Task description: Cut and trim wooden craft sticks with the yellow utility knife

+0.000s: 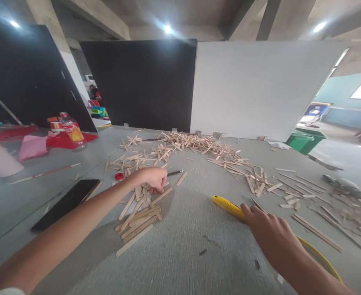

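Note:
My left hand is closed, its fingertips pointing down among loose wooden craft sticks. Whether a stick is pinched in it is hidden. Just beyond it lies a slim dark pen-like tool, partly covered by the hand. At the right, my right hand has its fingers closed around the rear part of a yellow utility knife, whose other end points left toward the middle of the table. A thin pointed metal piece shows beside that hand.
A heap of craft sticks spreads across the back. Black phone-like slab, red cap and drink bottle lie or stand left. A yellow hoop is under my right forearm. Black panel and white panel stand behind.

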Demonstrator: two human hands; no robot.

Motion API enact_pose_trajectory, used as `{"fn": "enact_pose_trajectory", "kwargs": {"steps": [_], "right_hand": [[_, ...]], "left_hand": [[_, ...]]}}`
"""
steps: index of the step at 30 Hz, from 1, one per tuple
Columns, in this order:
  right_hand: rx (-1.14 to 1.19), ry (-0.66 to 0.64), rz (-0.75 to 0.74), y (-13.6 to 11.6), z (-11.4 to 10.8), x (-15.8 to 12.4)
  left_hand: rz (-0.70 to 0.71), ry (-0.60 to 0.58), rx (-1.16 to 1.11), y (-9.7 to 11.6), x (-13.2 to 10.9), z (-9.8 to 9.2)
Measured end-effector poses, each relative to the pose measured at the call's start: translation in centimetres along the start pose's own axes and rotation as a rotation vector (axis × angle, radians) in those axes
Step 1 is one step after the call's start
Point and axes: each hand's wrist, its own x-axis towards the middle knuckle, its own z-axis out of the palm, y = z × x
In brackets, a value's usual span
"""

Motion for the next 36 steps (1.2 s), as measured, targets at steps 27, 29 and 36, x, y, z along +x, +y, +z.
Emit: {"fn": "enact_pose_trajectory", "kwargs": {"steps": [27,29,36], "right_hand": [[-0.714,0.156,0.046,-6.4,0.7,-0.3],[-0.719,0.158,0.052,-6.4,0.8,-0.4],[-0.727,0.161,0.058,-6.2,1.0,-0.3]], "left_hand": [[-0.028,0.152,0.049,1.0,-0.3,0.1],[-0.030,0.155,0.049,0.9,-0.3,0.1],[-0.033,0.190,0.067,0.9,-0.3,0.2]]}}
